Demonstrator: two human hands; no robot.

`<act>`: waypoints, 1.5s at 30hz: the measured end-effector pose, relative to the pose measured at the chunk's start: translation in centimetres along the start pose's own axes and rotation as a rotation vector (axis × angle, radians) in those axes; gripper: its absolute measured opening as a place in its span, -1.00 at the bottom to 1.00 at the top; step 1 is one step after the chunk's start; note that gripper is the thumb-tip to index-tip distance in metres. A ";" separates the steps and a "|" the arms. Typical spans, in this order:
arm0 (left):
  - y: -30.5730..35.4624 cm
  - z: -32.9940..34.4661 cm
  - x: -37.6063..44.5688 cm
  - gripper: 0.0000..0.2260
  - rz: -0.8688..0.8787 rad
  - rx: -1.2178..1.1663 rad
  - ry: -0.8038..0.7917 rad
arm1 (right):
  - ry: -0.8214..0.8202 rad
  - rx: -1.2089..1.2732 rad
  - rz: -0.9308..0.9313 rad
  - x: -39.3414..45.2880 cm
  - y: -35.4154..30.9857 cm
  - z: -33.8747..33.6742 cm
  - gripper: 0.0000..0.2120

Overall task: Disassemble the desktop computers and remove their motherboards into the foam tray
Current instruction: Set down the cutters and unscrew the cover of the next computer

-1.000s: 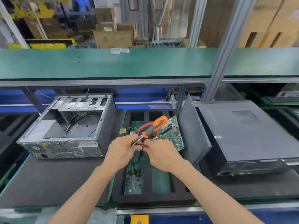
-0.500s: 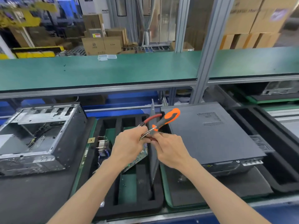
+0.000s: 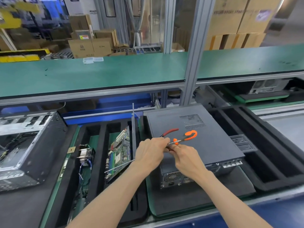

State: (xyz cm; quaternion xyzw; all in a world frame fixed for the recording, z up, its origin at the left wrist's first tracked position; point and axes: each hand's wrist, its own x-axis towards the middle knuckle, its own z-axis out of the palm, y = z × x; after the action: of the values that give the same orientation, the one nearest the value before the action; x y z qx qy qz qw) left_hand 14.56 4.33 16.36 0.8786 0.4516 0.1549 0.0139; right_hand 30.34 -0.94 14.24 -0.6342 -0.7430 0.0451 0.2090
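Two hands meet above the closed desktop computer, forearms reaching in from the bottom edge. The left hand is curled knuckles-up round the metal ends of two tools — red-handled pliers and orange-handled scissors — whose handles point away over the computer's lid. The right hand pinches the same tools from the other side, its fingertips against the left hand's.

That computer is a dark grey case lying flat, lid on, a patch of vent holes in the top and ports on its near face. Left of it stands the black foam tray, slotted lengthwise; a green motherboard leans tilted in the slot nearest the computer, and a finned heatsink with wires sits one slot further left. Beyond the tray, further left, an opened computer case lies with its bare metal frame showing.

Writing on the far cardboard boxes is too blurred to read.
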 end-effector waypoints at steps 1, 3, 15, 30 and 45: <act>0.6 0.4 0.4 -0.85 0.017 0.027 -0.014 | 0.003 0.008 0.024 -0.2 0.6 0.0 -0.71; 1.8 1.0 1.2 -0.91 0.054 0.058 -0.034 | 0.024 0.022 0.060 -0.6 1.9 0.0 -0.71; 7.0 4.7 3.8 -0.86 0.029 0.103 -0.019 | 0.122 -0.083 0.086 -2.6 8.5 -1.0 -0.91; 7.5 10.1 4.7 -0.76 0.055 0.051 0.005 | 0.048 -0.272 0.008 -3.2 14.7 0.6 -0.65; 9.8 11.3 3.3 -0.76 -0.036 0.142 0.121 | 0.110 -0.345 0.042 -2.9 15.1 1.8 -0.72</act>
State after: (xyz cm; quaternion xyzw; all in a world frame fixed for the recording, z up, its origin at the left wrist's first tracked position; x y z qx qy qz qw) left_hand 27.27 2.43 8.06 0.8582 0.4770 0.1752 -0.0729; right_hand 43.97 -0.50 6.81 -0.6776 -0.7138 -0.1131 0.1364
